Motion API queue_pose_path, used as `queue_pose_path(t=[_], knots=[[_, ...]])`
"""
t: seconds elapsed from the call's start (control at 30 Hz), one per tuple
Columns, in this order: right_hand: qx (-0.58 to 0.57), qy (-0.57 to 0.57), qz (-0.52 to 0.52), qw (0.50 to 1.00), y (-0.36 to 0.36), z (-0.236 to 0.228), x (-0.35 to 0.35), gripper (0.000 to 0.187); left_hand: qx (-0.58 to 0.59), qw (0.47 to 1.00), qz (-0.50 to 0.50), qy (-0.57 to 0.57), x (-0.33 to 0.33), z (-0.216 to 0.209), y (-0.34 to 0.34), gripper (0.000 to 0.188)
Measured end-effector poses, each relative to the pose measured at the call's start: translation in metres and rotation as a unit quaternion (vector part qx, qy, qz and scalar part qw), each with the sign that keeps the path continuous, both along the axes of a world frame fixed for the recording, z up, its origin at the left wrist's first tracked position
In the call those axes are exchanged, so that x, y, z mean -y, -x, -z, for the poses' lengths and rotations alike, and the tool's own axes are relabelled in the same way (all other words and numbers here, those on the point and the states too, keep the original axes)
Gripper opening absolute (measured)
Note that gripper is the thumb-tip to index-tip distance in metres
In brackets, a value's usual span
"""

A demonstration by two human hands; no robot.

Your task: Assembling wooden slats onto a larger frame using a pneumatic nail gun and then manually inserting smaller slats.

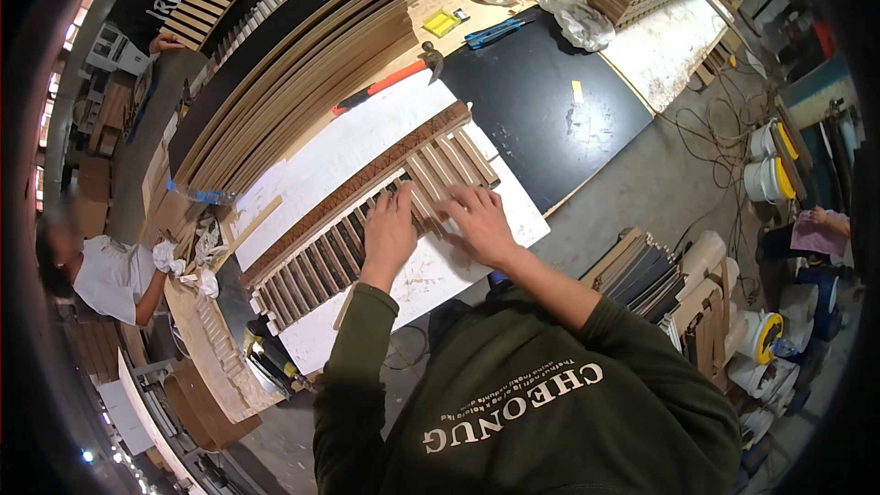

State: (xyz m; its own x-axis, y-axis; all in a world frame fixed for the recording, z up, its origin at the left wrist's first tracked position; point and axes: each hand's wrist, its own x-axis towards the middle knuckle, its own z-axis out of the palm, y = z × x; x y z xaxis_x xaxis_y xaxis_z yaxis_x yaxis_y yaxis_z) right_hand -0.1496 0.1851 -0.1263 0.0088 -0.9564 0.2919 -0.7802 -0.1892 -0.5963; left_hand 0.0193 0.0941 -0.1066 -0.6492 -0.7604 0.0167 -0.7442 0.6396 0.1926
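Observation:
A long rack of parallel wooden slats point(312, 264) lies slantwise on a white board point(519, 211) in front of me. Dark gaps separate the slats on its left part, while light-topped slats point(451, 163) sit close together toward its right end. My left hand point(390, 236) rests over the middle of the rack, fingers stretched out and slightly apart on the slats. Just right of it, my right hand point(481, 225) spreads its fingers over the near ends of the slats; its fingertips are a little blurred. A brown patterned strip point(367, 181) runs along the far side.
Beyond the rack stands a tall stack of dark-faced panels point(302, 64). A hammer point(390, 84) with a red handle and a blue cutter point(495, 32) lie farther off. Another person point(115, 270) sits at left; one at upper left holds a slatted panel point(213, 2). Cables point(720, 137) trail at right.

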Motion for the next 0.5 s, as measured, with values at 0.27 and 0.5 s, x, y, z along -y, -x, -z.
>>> queue_pose_path(t=[0.27, 0.5], knots=[[-0.034, -0.034, 0.083, 0.995, -0.02, 0.0, 0.052, 0.071, -0.109, 0.982, -0.143, -0.056, 0.007, -0.028, -0.02, 0.061], [-0.008, -0.081, 0.004, 0.997, -0.009, -0.014, 0.041, 0.081, -0.22, 0.906, -0.361, -0.001, -0.098, 0.013, -0.168, 0.06]])
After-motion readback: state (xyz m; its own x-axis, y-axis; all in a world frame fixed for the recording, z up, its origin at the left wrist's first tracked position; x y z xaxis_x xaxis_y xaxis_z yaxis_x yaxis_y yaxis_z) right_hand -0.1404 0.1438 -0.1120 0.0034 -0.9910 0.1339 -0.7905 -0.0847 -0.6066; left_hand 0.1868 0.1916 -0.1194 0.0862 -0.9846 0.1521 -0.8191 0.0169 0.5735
